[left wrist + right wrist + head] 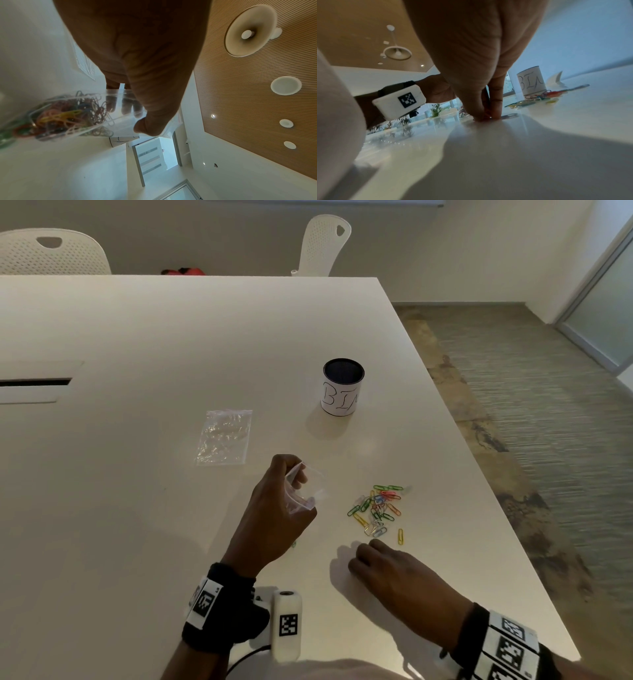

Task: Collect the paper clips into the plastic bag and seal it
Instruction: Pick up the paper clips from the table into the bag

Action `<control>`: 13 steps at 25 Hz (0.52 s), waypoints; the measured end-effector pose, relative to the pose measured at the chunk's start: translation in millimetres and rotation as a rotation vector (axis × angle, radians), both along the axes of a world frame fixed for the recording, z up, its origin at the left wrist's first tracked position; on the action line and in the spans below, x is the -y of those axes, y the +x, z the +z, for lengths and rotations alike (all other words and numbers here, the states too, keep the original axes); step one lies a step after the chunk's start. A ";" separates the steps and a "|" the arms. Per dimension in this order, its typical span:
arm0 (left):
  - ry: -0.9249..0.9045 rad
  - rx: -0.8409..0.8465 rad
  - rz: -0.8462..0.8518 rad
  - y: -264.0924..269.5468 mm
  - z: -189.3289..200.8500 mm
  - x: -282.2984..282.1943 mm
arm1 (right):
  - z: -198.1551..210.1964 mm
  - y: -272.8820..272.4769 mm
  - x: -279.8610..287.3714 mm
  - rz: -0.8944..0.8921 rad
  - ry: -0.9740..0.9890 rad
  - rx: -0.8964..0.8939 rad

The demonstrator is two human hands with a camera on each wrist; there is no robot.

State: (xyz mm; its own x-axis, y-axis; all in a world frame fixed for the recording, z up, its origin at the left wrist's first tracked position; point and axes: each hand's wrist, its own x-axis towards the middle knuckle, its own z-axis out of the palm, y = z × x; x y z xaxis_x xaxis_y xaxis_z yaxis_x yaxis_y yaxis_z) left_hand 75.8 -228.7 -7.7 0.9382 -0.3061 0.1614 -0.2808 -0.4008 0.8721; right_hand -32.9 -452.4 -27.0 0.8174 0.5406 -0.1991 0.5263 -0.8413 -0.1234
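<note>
My left hand (274,518) is raised over the white table (137,508) and pinches the mouth of a small clear plastic bag (313,484) between thumb and fingers. In the left wrist view the bag (77,115) holds several coloured paper clips, with my left hand's thumb (150,121) pressed on its top edge. A loose pile of coloured paper clips (376,508) lies to the right of that hand. My right hand (359,556) is just in front of the pile, and its fingertips (481,116) pinch together on the table at a paper clip (510,115).
A second clear bag (224,436) lies flat further back on the left. A cup labelled BIN (342,386) stands behind the pile. A single yellow clip (400,536) and a green one (293,543) lie apart. The table's right edge (496,508) runs close by.
</note>
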 end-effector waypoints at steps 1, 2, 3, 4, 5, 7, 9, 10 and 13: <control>0.006 0.000 -0.001 -0.2 -0.6 -0.2 | 2.4 2.7 -1.8 0.000 -0.024 0.011; 0.009 -0.003 0.001 -0.3 -0.8 -0.2 | 3.5 5.3 -3.5 0.003 -0.031 0.014; 0.009 -0.008 0.004 -0.4 -1.0 -0.3 | 4.3 9.3 -5.0 0.008 -0.020 0.003; 0.009 -0.010 0.006 -0.5 -1.0 -0.3 | 7.2 14.7 -5.1 -0.011 0.011 -0.005; 0.008 -0.012 0.008 -0.9 -1.0 -0.3 | 10.7 23.1 -3.2 -0.060 0.060 -0.032; 0.000 -0.013 0.010 -1.8 -0.9 -0.5 | 22.7 43.5 3.9 -0.227 0.247 -0.106; -0.009 -0.008 0.012 -2.7 -1.5 -0.5 | 35.0 60.2 13.1 -0.408 0.526 -0.069; -0.010 -0.008 0.011 -3.1 -1.9 0.2 | 43.4 65.2 15.3 -0.488 0.663 -0.051; -0.005 0.000 -0.003 -3.9 -2.5 3.4 | 74.1 74.2 4.5 -0.572 0.997 -0.075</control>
State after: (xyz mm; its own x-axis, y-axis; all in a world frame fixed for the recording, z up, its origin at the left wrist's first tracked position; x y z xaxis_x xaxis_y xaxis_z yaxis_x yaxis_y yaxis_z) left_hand 71.9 -232.1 -10.1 0.9373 -0.3080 0.1632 -0.2820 -0.3952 0.8742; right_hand 41.3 -456.9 47.1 0.9980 0.0390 0.0495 0.0620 -0.4656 -0.8828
